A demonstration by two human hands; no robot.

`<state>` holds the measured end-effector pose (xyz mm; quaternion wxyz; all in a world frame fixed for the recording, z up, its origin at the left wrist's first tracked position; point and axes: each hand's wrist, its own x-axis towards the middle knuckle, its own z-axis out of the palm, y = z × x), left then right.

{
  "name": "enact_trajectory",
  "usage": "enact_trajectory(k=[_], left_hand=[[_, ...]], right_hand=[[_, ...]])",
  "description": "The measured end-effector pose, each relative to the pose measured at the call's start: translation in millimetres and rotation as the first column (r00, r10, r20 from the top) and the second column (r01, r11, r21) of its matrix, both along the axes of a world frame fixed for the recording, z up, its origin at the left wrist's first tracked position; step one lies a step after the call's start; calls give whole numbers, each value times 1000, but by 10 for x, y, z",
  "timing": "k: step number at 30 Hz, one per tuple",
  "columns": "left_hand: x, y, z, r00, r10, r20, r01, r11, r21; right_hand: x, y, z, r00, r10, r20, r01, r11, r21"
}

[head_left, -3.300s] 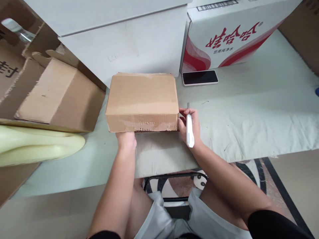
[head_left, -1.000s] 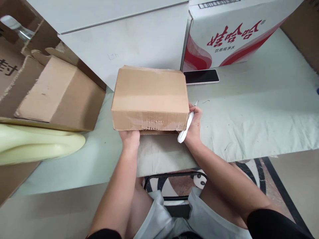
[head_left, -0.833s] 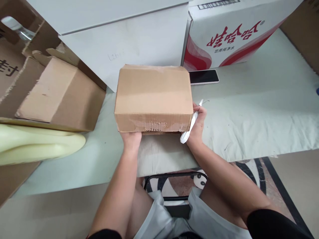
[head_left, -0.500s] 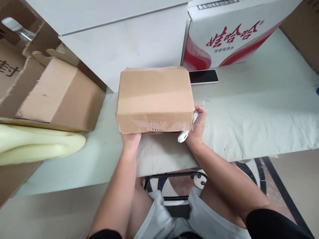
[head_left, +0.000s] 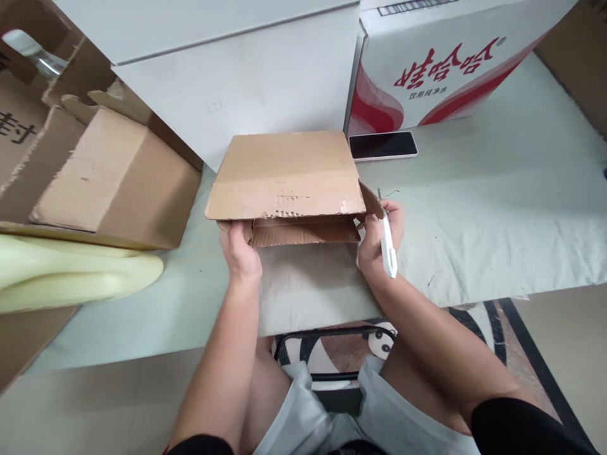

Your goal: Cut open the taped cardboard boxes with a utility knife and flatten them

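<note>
A brown cardboard box is held in front of me above the table, its near end open so that the hollow inside shows. My left hand grips the box's left near corner, thumb at the edge and the other fingers mostly hidden behind it. At the right, my right hand is closed round a slim white utility knife and also touches the box's right side flap. The knife's thin tip points away from me.
A black-screened phone lies behind the box. White cartons, one a red-printed water carton, stand at the back. Left are an open brown carton and a pale yellow object. A pale green cloth covers the table.
The box's near end has opened and its front flap now juts toward me, with a side flap out at the right. My right hand and the knife have shifted slightly right.
</note>
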<state>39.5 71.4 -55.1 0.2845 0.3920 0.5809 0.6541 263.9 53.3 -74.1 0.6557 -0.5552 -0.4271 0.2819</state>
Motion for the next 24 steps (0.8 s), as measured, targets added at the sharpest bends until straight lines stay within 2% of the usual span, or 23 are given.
enact_trajectory(k=[3, 8, 13, 15, 18, 19, 21, 24], left_hand=[[37, -7, 45, 994, -10, 112, 12, 1000, -11], [84, -20, 114, 992, -36, 124, 35, 999, 16], [69, -18, 132, 967, -114, 228, 120, 993, -12], [34, -4, 126, 971, -74, 226, 79, 997, -12], [-40, 34, 110, 967, 68, 245, -67, 998, -13], [-64, 49, 106, 961, 89, 260, -88, 996, -15], [-98, 75, 102, 949, 73, 307, -72, 997, -15], [-113, 81, 115, 909, 12, 417, -15, 1000, 4]], right_hand=[[14, -3, 8, 999, 22, 33, -23, 999, 32], [-23, -38, 36, 979, 106, 174, -142, 968, 206], [-65, -70, 76, 931, 222, 290, -281, 943, 181], [-60, -91, 109, 906, 295, 304, -357, 917, 175], [-9, -98, 205, 890, 342, 301, -424, 862, 276], [20, -76, 245, 905, 321, 280, -403, 858, 320], [90, 20, 319, 955, 229, 191, -285, 888, 362], [216, 245, 355, 997, 72, -27, -61, 955, 291]])
